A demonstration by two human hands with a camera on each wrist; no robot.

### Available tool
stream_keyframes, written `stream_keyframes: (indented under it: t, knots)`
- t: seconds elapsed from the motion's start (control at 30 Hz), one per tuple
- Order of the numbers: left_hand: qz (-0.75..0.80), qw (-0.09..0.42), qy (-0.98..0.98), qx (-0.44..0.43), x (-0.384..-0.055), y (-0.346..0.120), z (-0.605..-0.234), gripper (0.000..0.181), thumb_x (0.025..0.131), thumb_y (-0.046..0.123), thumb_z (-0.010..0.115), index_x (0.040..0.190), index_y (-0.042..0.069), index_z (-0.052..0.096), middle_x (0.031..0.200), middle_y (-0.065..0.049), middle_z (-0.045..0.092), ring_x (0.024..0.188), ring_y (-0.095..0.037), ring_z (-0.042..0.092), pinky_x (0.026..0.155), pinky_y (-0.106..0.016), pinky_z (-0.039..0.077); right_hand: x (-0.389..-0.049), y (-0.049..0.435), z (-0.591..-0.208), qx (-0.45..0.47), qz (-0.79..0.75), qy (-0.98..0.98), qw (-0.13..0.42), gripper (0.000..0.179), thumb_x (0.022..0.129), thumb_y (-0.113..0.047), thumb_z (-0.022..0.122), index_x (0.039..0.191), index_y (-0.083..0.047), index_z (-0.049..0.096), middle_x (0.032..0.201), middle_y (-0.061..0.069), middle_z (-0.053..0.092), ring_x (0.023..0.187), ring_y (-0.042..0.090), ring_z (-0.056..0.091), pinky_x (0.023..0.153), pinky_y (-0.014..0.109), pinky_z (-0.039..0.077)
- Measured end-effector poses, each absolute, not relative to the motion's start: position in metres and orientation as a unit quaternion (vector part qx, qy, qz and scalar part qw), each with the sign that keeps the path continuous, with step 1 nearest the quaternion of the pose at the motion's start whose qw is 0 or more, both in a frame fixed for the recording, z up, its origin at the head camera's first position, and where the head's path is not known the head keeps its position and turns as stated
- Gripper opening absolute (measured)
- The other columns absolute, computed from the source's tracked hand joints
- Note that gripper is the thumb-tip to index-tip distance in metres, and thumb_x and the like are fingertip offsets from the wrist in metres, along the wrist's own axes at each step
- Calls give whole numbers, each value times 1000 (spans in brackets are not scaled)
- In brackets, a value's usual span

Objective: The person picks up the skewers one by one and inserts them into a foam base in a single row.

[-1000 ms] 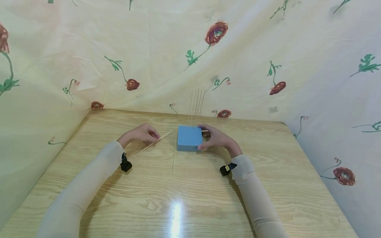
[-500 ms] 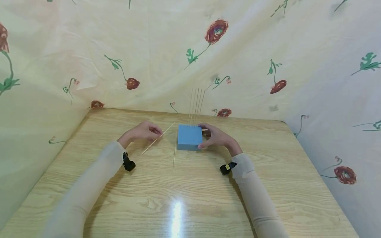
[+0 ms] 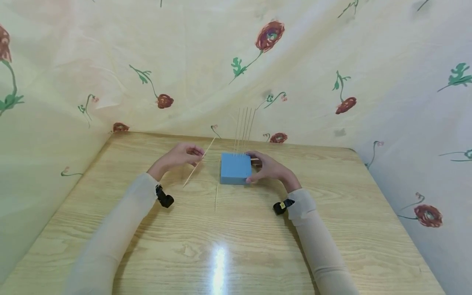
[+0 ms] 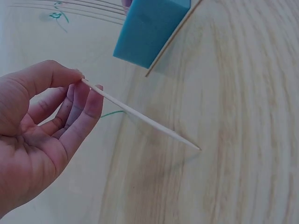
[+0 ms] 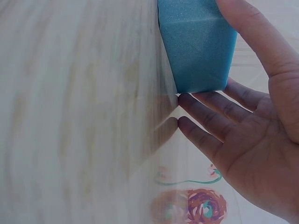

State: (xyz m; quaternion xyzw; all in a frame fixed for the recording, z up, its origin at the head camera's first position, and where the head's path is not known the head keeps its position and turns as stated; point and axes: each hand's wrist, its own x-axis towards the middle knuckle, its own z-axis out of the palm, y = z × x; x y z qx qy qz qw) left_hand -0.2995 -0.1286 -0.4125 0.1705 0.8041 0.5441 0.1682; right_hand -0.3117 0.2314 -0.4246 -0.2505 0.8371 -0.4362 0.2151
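In the head view my left hand (image 3: 181, 155) pinches a thin wooden skewer (image 3: 192, 173) between thumb and fingertips. The skewer slants, its near end lower; the left wrist view shows a pointed end (image 4: 194, 145) toward the table. My right hand (image 3: 272, 167) holds a blue foam block (image 3: 236, 169) by its right side, thumb at the front corner and fingers behind. Several skewers (image 3: 243, 130) stand in a row along the block's back edge. Another skewer (image 3: 216, 192) lies on the table along the block's left side.
The wood-grain table (image 3: 236, 237) stretches around the hands and ends at a flower-printed cloth (image 3: 206, 73) behind and at the sides. A bright light reflection (image 3: 219, 266) shows on the table's front part.
My left hand has moved away from me and slightly right with the skewer, which now points more steeply toward the back. My right hand and the block have stayed in place.
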Motion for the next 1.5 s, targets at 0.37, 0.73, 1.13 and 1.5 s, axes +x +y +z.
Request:
stream_keyframes:
  t: [0.37, 0.73, 1.13, 1.5]
  knots:
    - [580, 146, 776, 198, -310, -119, -405, 34, 104, 6, 56, 132, -12, 55, 123, -33, 56, 112, -46, 57, 92, -43, 60, -315, 231, -425, -250, -440, 835, 216, 99, 81, -4, 85, 160, -3, 25, 163, 21, 30, 149, 44, 33, 123, 57, 31]
    - [593, 118, 770, 203, -313, -109, -391, 29, 104, 8, 57, 130, -5, 57, 110, -6, 63, 96, -13, 63, 94, -41, 59, -317, 232, -425, -246, -440, 837, 215, 101, 80, -6, 87, 160, -5, 26, 163, 19, 31, 149, 43, 33, 123, 57, 31]
    - [639, 45, 736, 220, -315, -86, -377, 26, 102, 5, 60, 126, -5, 61, 102, 0, 65, 90, -11, 64, 82, -28, 61, -314, 230, -426, -257, -439, 833, 217, 102, 79, -14, 89, 160, -6, 28, 162, 17, 33, 149, 40, 36, 122, 55, 34]
    - [683, -23, 698, 212, -320, -62, -366, 24, 101, 2, 61, 124, -7, 62, 102, 1, 64, 98, -25, 62, 83, -27, 60, -315, 231, -427, -261, -427, 840, 210, 103, 79, -16, 90, 160, -7, 28, 162, 17, 33, 148, 41, 37, 122, 54, 35]
